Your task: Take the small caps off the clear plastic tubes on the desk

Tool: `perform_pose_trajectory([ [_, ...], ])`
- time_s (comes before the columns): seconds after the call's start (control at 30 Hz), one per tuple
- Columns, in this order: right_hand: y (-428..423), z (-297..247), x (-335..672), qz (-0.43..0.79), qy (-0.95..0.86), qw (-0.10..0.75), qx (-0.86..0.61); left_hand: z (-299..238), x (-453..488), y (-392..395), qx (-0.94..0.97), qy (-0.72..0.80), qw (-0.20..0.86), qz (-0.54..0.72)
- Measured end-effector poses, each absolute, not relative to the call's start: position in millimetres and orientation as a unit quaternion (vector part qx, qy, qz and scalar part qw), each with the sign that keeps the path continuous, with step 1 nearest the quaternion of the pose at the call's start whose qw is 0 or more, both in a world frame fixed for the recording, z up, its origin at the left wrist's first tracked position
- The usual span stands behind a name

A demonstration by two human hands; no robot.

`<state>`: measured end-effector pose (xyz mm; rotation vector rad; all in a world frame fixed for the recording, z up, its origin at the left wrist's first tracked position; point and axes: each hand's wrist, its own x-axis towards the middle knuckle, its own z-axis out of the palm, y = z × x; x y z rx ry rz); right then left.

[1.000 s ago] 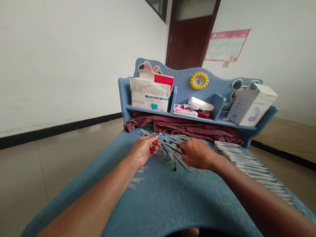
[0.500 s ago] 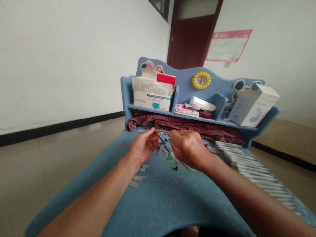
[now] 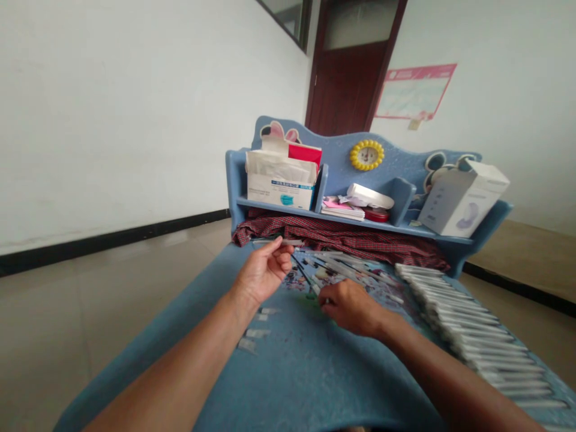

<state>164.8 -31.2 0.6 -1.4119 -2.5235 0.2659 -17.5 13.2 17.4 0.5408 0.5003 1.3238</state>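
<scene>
Thumb and fingers of my left hand (image 3: 265, 270) pinch a thin translucent tube (image 3: 292, 242), like a pen barrel, held level above the far part of the desk. Lower and to the right, my right hand (image 3: 348, 305) is closed at the near end of a slim black and clear pen (image 3: 306, 275); its fingertips are partly hidden. Beyond it, several loose clear tubes and small dark parts (image 3: 346, 264) lie scattered. Short pale strips (image 3: 257, 333) lie on the desk near my left forearm.
A long row of clear pens (image 3: 477, 336) lines the blue desk's (image 3: 306, 384) right side. A checked cloth (image 3: 360, 240) lies under the shelf. On the shelf are a mask box (image 3: 279, 189), papers (image 3: 342, 210), a red tin (image 3: 375, 215) and a white box (image 3: 465, 198).
My right hand has moved away from the tube, down toward me to the near end of the pen. My left hand still holds the tube. The view has tilted slightly up.
</scene>
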Motion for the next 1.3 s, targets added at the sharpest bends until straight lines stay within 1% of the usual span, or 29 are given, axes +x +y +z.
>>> perform_pose_trajectory([
  [0.1,-29,3,166,0.282,-0.778,0.345,-0.443,14,-14,11,0.261,0.236,0.732,0.583],
  [0.17,-29,7,163,0.357,-0.697,0.462,-0.415,13,-11,10,0.269,0.241,0.737,0.571],
  [0.23,-30,12,159,0.374,-0.647,0.537,-0.392,11,-8,9,0.276,0.24,0.744,0.56],
  [0.37,-30,17,152,0.37,-0.596,0.607,-0.374,10,-6,8,0.281,0.236,0.748,0.553],
  [0.47,-27,16,150,0.366,-0.586,0.623,-0.366,8,-6,8,0.283,0.233,0.751,0.549],
  [0.87,-21,7,144,0.359,-0.601,0.621,-0.353,10,-2,4,0.291,0.251,0.748,0.541],
  [1.03,-21,4,144,0.322,-0.62,0.619,-0.359,10,-2,3,0.301,0.265,0.739,0.541],
  [1.23,-18,-3,149,0.271,-0.656,0.593,-0.38,6,-1,4,0.309,0.264,0.743,0.531],
  [1.3,-19,-3,150,0.236,-0.671,0.583,-0.393,5,-2,4,0.31,0.263,0.745,0.529],
])
